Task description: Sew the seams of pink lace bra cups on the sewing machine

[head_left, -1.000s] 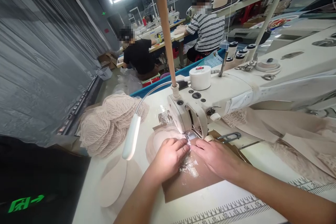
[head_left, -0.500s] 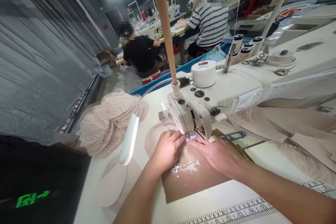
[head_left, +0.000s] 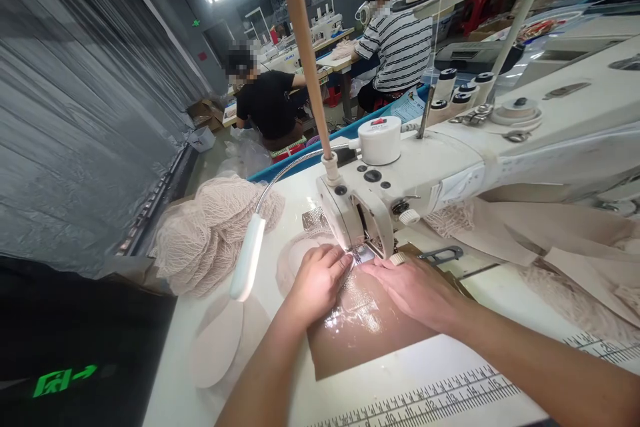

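A beige lace-edged fabric piece (head_left: pixel 289 260) lies under the head of a white sewing machine (head_left: pixel 345 213). My left hand (head_left: pixel 320 283) rests on it, its bent fingers together and their tips close to the presser foot (head_left: pixel 357 256). From the other side my right hand (head_left: pixel 417 287) reaches in, fingers closed at the fabric's edge by the needle area. What lies beneath the fingertips is mostly hidden. Under both hands spreads a brown sheet (head_left: pixel 360 340) with shiny clear tape over it.
Stacked lace pieces (head_left: pixel 215 233) sit at the left, near smooth beige ovals (head_left: pixel 220 343). A gooseneck lamp (head_left: pixel 249 257) hangs beside my left hand. More beige fabric (head_left: pixel 500 233) lies behind the right arm. A printed ruler (head_left: pixel 440 400) runs along the front. Two people sit at machines beyond.
The view has shifted slightly, so the machine appears a little further left. My right hand's fingers are drawn in more tightly near the presser foot; my left hand stays nearly in place.
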Available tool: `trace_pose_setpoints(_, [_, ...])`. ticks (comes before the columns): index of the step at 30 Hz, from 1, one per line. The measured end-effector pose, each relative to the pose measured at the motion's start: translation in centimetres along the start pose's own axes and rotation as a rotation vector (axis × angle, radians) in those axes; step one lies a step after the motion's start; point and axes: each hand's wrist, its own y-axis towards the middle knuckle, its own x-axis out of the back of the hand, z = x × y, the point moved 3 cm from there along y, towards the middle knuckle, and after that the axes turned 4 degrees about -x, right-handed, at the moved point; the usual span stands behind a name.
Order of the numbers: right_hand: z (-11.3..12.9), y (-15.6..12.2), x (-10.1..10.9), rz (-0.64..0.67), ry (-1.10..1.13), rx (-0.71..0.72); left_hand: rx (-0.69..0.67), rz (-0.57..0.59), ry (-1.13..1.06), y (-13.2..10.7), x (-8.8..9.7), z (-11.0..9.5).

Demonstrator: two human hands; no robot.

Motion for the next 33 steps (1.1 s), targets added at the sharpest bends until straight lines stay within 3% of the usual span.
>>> trace_pose_setpoints(13, [0.3, 0.1, 0.4, 0.035, 0.05, -0.015, 0.026, 0.003, 0.05, 0.1, 0.2, -0.3])
trace_pose_setpoints(21, [-0.2, -0.3, 0.5, 0.01, 0.123, -0.013, 0.209, 0.093, 0.049, -0.9, 1.4, -2.7])
trace_pose_setpoints(33, [-0.3, -0.5, 0.5, 0.002, 0.118, -0.055, 0.104, -0.003, -0.194, -1.0, 1.2, -3.6])
